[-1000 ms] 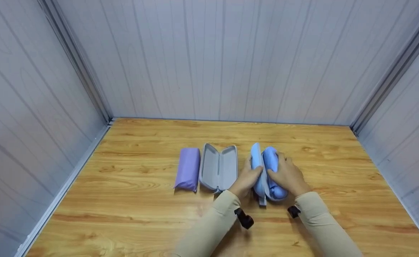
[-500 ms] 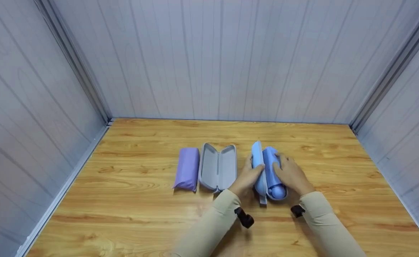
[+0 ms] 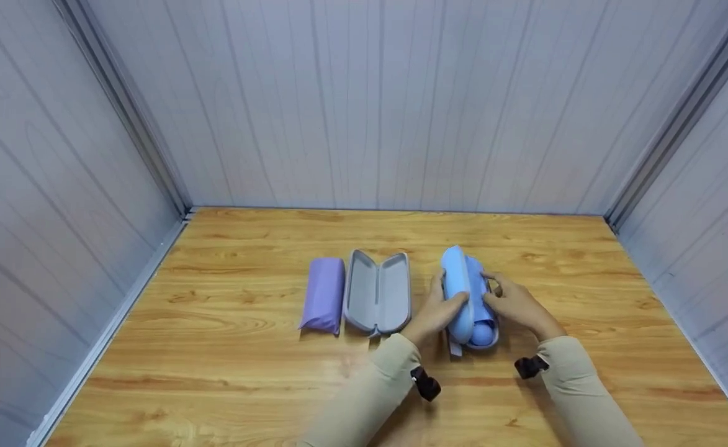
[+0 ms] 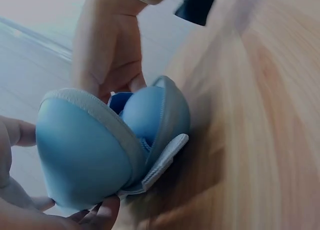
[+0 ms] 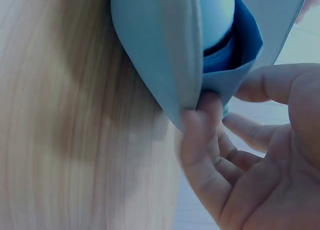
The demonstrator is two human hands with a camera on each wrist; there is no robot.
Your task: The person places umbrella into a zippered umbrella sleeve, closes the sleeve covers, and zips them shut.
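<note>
A light blue zip case stands partly open on the wooden table, its lid half tilted over the other half. Inside lies a blue folding umbrella, its rounded handle end toward the person. My left hand grips the lid from the left, thumb on top. From the right, my right hand reaches to the lower half's rim. In the right wrist view, its thumb and fingers pinch the umbrella's loose fabric at that rim. The lid hides part of the umbrella in the head view.
Left of the hands, a grey zip case lies spread open. Beside it is a purple wrapped bundle. Pale panel walls enclose the table at the back and both sides.
The lid has tilted rightward over the umbrella with my left hand. The umbrella sits lower in its half, and my right hand has drawn back from its top to the right rim.
</note>
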